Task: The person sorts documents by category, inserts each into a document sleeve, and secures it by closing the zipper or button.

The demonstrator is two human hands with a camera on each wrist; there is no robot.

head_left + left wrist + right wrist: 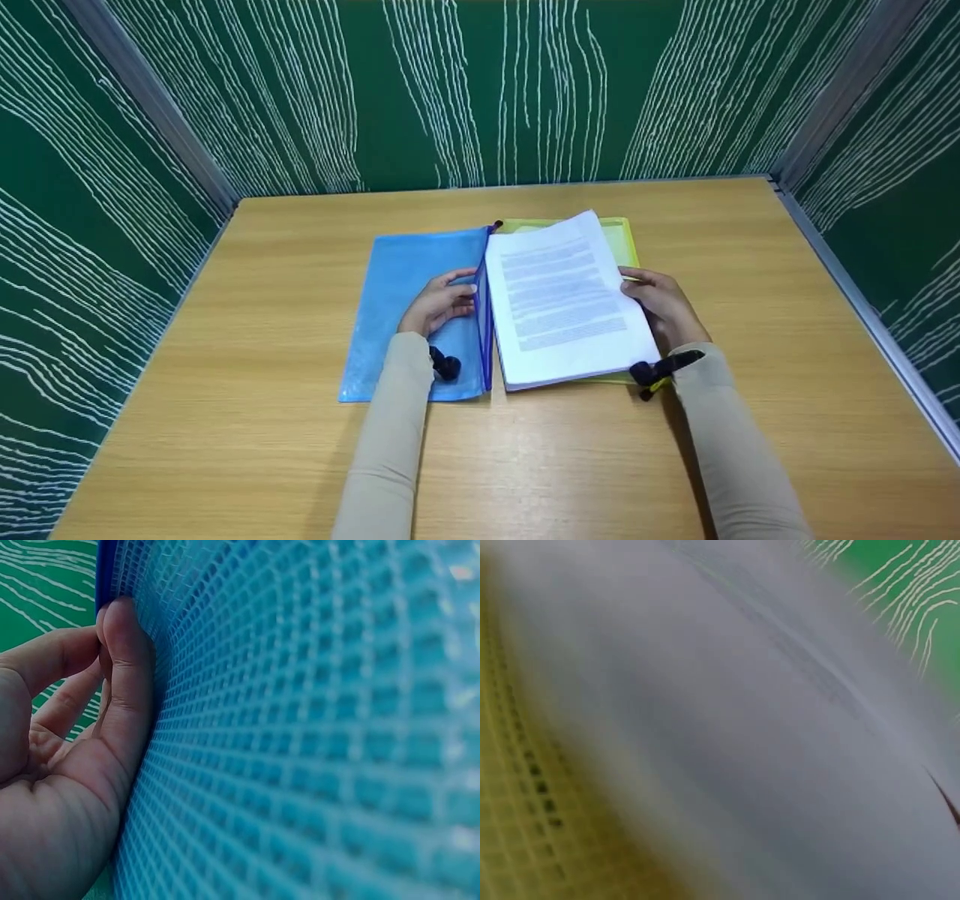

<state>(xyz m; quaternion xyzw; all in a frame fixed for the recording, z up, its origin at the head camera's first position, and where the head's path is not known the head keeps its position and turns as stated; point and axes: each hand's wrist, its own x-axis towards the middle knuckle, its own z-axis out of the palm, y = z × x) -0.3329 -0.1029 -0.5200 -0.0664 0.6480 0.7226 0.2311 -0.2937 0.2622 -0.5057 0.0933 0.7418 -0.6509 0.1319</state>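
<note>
A blue mesh zip pouch point(427, 255) lies on the left, its purple-edged opening facing right and lifted. My left hand point(442, 301) pinches that edge between thumb and fingers; in the left wrist view, the mesh point(315, 735) fills most of the picture beside the fingers. By its right edge, my right hand point(666, 304) grips a stack of printed paper point(566, 300), whose left edge stands close to the pouch's opening. Underneath the paper lies a yellow mesh pouch point(621, 240), mostly covered. The right wrist view shows blurred paper point(720, 727), and the right hand's fingers are hidden there.
Both pouches lie on a wooden table point(247, 337). Green panels point(480, 90) with white wavy lines stand along its back and sides, joined by metal posts. Black wrist straps are worn over the sleeves.
</note>
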